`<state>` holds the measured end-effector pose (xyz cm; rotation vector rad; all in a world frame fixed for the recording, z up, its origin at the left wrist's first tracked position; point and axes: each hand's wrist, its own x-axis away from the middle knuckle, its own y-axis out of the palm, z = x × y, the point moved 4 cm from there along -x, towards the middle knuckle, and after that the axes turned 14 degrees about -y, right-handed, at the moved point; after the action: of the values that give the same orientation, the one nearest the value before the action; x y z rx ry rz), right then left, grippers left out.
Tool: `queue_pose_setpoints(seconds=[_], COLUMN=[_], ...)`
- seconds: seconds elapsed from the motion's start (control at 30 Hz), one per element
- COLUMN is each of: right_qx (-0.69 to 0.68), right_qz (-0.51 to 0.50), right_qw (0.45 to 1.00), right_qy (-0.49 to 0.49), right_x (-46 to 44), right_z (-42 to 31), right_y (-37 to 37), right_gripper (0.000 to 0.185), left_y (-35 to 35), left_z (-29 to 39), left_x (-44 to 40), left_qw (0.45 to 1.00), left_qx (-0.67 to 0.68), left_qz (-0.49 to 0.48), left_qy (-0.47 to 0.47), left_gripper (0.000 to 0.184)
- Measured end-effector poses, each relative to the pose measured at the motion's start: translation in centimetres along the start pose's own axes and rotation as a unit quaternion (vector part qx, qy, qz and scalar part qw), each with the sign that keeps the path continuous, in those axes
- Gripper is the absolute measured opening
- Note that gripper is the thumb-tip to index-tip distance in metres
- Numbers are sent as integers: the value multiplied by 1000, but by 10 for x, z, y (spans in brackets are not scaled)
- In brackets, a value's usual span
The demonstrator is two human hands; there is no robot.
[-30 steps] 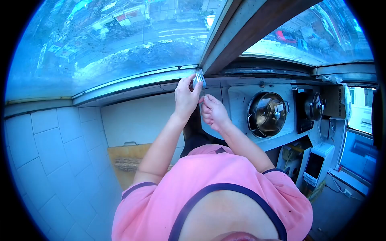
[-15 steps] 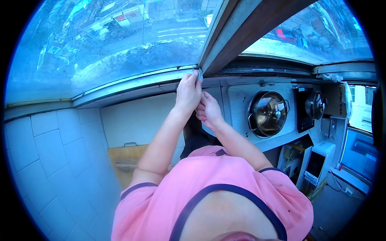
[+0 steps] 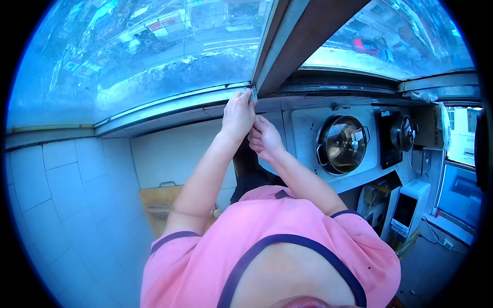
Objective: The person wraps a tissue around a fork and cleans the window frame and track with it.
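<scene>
My left hand [image 3: 238,114] reaches up to the lower corner of the window frame [image 3: 174,103], where the sill meets the dark upright post [image 3: 292,43]. Its fingers are bent and pressed together at the corner. A small pale, shiny scrap [image 3: 254,94] shows beside the fingertips; its kind is unclear. Just below and to the right, my right hand [image 3: 266,137] is closed, its fingertips close against the underside of my left hand. What lies between its fingers, if anything, is hidden.
A lidded pot [image 3: 343,145] stands on the counter to the right, with a second pot [image 3: 404,133] on a black cooktop. A cardboard box [image 3: 430,126] stands behind it. Below are a white appliance [image 3: 411,205] and, on the left, a wooden board [image 3: 159,197].
Both hands stay at the frame corner, with only a very slight shift. The view has moved a little.
</scene>
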<state>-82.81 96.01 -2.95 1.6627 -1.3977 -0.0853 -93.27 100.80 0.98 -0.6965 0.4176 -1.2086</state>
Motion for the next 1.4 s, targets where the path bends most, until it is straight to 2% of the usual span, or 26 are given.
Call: queue_pose_setpoints(seconds=[0.03, 0.1, 0.17, 0.23, 0.3, 0.4, 0.47, 0.53, 0.63, 0.7, 0.73, 0.83, 0.87, 0.97, 1.0, 1.17, 1.27, 1.3, 1.4], right_qx=[3, -4, 22, 25, 10, 32, 49, 10, -45, -45, -40, -41, -49, -126, -126, -97, -146, -159, -157], right_qz=[-4, -12, -6, 3, -63, -49, -42, -25, -46, -67, -71, -62, -47, -95, -96, -101, -105, -121, -103], right_qw=[1000, 1000, 999, 1000, 998, 998, 997, 1000, 998, 996, 996, 997, 997, 987, 987, 990, 984, 980, 982], right_qy=[3, 8, 26, 15, 25, 39, 46, -5, -11, 23, 24, -1, -24, 6, 4, -5, 16, 20, 11], right_x=[-1, 7, 14, 1, -6, 2, 2, -2, -10, -10, -8, -10, -11, -17, -19, -21, -20, -21, -16], right_z=[0, -2, -6, -9, -13, -18, -13, -2, 12, 10, 11, 11, 11, 20, 20, 19, 30, 29, 21], right_y=[-1, -6, -6, -9, -6, -12, -10, -4, 0, -2, -1, -1, -3, -6, -8, -17, -9, -6, -6], right_gripper=[23, 23, 22, 21, 21, 22, 22, 23, 24, 24, 24, 23, 23, 22, 22, 22, 21, 21, 20], left_y=[-2, -4, 2, 3, 3, 6, 11, 7, -2, -11, -9, 4, 5, -2, -2, 5, -2, -5, -2], left_z=[0, -2, -5, -1, -2, 0, -2, -4, -8, -15, -21, -10, -6, -11, -16, -6, -9, -15, -8], left_x=[4, 17, 19, 11, 6, 13, 17, 7, 6, 12, 13, 3, 2, 3, 4, 5, 7, 6, 5], left_qw=[1000, 998, 999, 1000, 1000, 1000, 998, 998, 999, 999, 997, 997, 998, 999, 1000, 999, 998, 999, 999], left_qx=[0, -8, 12, 1, 3, 16, 44, 34, 18, 23, 63, 70, 31, 31, 22, 23, 18, 22, 34], left_qz=[1, -55, -40, 18, 23, 19, 44, 47, 26, 32, 49, 14, 40, 28, 11, 38, 52, 25, 35], left_qy=[1, -31, -23, 6, 6, -10, 13, 26, 26, -17, -21, 10, 23, 15, -11, 4, 24, -7, -11], left_gripper=[30, 30, 29, 29, 29, 28, 29, 30, 31, 29, 28, 29, 28, 27, 28, 31, 32, 32, 32])
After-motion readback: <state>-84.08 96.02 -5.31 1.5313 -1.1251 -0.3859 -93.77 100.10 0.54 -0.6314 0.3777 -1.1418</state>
